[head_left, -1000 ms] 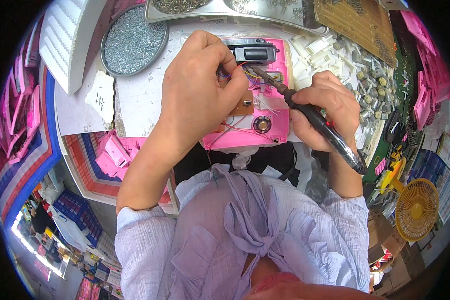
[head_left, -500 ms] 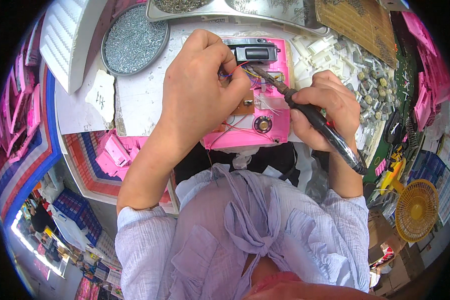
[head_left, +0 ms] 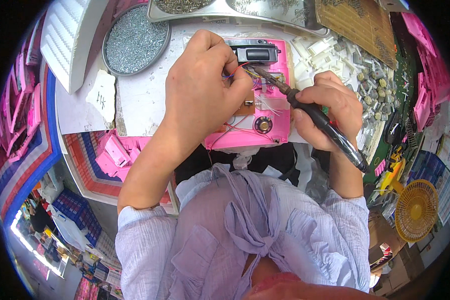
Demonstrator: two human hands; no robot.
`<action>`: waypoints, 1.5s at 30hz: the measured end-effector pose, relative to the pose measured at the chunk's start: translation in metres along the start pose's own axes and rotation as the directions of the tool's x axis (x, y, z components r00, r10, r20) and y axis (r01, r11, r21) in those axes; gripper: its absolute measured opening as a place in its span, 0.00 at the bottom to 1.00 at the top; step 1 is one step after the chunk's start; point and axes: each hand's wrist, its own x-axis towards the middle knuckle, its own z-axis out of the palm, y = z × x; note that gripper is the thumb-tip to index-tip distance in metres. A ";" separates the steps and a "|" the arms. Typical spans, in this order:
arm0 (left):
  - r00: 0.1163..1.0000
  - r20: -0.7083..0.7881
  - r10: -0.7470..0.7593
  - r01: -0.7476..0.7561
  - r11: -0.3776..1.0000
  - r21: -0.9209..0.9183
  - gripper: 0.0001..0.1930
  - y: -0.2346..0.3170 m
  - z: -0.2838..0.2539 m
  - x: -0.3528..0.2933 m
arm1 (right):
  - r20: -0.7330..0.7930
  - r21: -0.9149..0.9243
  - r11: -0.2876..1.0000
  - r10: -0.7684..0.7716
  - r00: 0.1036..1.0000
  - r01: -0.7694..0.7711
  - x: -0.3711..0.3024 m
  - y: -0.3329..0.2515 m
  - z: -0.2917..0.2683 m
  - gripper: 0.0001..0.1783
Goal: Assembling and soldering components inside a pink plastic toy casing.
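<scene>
A pink plastic housing (head_left: 281,117) lies face down on the worktable before me, its inside showing. Along its far side sits a black part with a roller-like middle (head_left: 256,54). Nearer to me are a small brown circuit board (head_left: 244,108) and a round speaker (head_left: 263,125). My left hand (head_left: 197,87) covers the housing's left part, thumb and forefinger pinched on thin coloured wires (head_left: 243,66). In my right hand (head_left: 333,110) is a soldering iron (head_left: 319,121) with a black handle. Its tip reaches in among the wires; exact contact is too small to tell.
A round tray of screws (head_left: 137,40) stands at the far left, beside a white ridged piece (head_left: 67,45). Metal trays (head_left: 220,11) line the back. White plastic parts (head_left: 317,50) and small motors (head_left: 375,85) are heaped right. A yellow fan (head_left: 416,210) stands lower right.
My left hand has shifted very slightly to the right. The soldering iron's handle has tipped a little to the right, while its tip stays among the wires.
</scene>
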 end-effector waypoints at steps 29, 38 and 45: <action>1.000 0.006 -0.019 0.019 0.999 0.036 0.06 0.003 -0.001 0.001 | -0.104 0.011 1.000 0.006 0.995 -0.005 -0.010 -0.005 -0.007 0.18; 1.000 0.006 -0.018 0.018 0.999 0.037 0.06 0.003 -0.001 0.001 | -0.106 0.012 1.000 -0.001 0.994 0.002 -0.009 -0.005 -0.008 0.18; 1.000 -0.025 0.002 -0.003 1.000 -0.025 0.04 0.002 -0.001 -0.002 | -0.124 0.011 1.000 -0.012 0.992 0.014 -0.009 -0.005 -0.006 0.18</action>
